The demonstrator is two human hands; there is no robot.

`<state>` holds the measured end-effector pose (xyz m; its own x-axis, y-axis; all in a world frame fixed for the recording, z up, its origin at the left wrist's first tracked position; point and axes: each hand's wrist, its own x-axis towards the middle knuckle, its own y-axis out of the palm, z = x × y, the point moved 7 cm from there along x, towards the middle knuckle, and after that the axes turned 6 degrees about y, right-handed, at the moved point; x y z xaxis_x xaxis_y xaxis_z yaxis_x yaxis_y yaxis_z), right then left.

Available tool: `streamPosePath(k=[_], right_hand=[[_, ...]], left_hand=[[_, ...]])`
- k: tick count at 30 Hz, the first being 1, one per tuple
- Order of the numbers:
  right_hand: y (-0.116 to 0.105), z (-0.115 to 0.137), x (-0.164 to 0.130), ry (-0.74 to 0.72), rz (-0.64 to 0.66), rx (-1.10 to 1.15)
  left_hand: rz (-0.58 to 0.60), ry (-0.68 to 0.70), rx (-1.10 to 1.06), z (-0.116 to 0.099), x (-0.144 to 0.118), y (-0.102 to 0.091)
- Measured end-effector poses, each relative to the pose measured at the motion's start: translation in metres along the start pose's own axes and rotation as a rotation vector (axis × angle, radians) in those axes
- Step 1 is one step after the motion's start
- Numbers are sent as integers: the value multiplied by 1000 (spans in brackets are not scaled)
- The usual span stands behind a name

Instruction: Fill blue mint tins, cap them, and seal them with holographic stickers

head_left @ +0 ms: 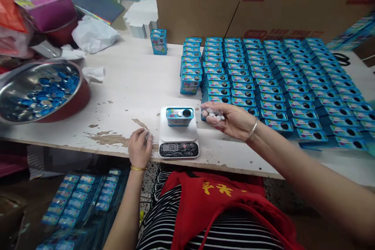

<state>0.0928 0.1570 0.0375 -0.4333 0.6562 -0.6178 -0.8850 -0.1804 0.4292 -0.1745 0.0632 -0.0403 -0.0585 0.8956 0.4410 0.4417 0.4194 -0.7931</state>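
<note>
Here on the worktop point(123, 66), all eyes on the white scale point(179, 136), and there stands the blue tin point(178, 119) upright on its plate, a dark round opening on the right of its top and a small pale spot just beside it, too small to make out. To the right of the scale, raised and palm up, here's the right hand point(227, 120): the grip is cupped, fingers curled around a cluster of white pieces point(216, 115). Over to the left of the scale, the left hand point(140, 147) rests near the worktop's front edge, fingers bent and close to one another; whether that grip has anything in it, I cannot tell. Behind and to the right of the scale, what a crowd: rows of blue tins point(266, 82) packed close, dark openings on top. Well to the left of the scale sits a metal bowl point(76, 103) of blue and silvery round caps point(52, 90), and straight behind the scale, beyond the worktop's bare stretch, a big cardboard box point(263, 8) stands like a wall.
</note>
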Motion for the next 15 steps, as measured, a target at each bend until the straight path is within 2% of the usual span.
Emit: streamPosePath(k=[4,10,13,15], right_hand=[[-14,-30,-15,66,-58,43],[-15,-59,-19,59,28,47],[-11,-73,-17,71,31,77],[-6,-82,-15,81,40,99]], left_hand=[[3,3,7,-1,1,0],[12,-24,-28,2,1,1],[-39,-25,-130,-9,10,-11],[-81,14,-195,-27,24,-26]])
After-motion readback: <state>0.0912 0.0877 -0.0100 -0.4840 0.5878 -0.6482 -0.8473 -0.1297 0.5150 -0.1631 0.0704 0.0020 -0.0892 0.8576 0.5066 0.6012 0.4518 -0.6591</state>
